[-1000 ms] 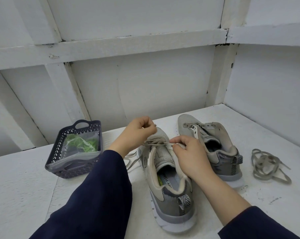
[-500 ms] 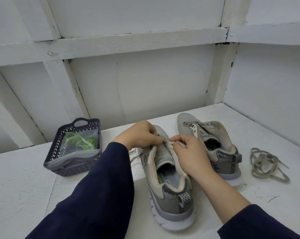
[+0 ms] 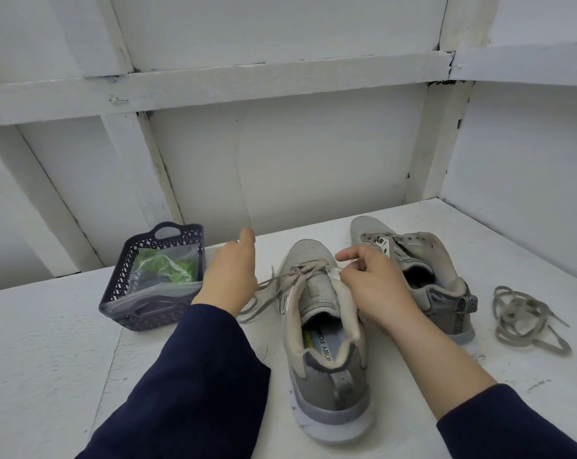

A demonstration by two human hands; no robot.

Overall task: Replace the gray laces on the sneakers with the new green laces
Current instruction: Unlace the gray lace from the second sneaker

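White shelf (image 3: 48, 326) against walls (image 3: 313, 160); right fingers (image 3: 346, 256) tight on gray lace (image 3: 300, 270), left fingers' (image 3: 247, 236) grip hidden

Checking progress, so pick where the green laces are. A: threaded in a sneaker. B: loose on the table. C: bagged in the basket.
C: the green laces show through a clear bag lying in the basket.
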